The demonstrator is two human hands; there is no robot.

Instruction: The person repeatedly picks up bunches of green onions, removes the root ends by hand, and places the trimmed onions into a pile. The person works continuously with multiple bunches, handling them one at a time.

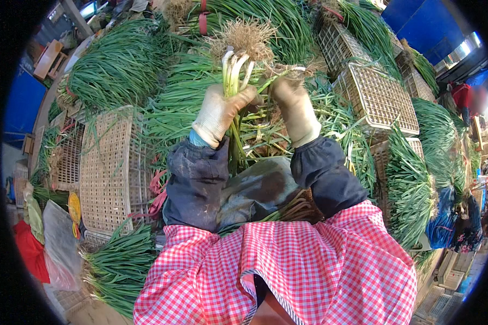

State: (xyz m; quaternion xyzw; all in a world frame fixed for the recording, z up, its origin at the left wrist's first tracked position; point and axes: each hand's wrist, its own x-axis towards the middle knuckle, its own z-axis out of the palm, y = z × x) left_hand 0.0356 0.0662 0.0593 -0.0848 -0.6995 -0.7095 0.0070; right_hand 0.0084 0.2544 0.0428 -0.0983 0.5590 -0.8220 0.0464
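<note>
My left hand [223, 107], in a soiled white glove, is closed around a small bunch of rooted green stalks [236, 75], like garlic greens or leeks, white stems and hairy roots upward. Their leaves hang down past my wrist. At the right of the bunch, my right hand [290, 99], gloved too, is at a single thin stalk [282, 77] whose rooted end points right; its fingertips are partly hidden. Below both hands lie loose leaves and trimmings [268, 140]. A dark, wet-stained sheet [260, 187] covers my lap, with more stalks [297, 209] on it.
Large heaps of greens lie ahead [260, 20] and at the left [114, 65]. Upturned plastic crates stand at the left [105, 166] and right [382, 97]. Tied bundles [410, 187] lie at the right, another [118, 264] at the lower left. A person in red [461, 97] is at the far right.
</note>
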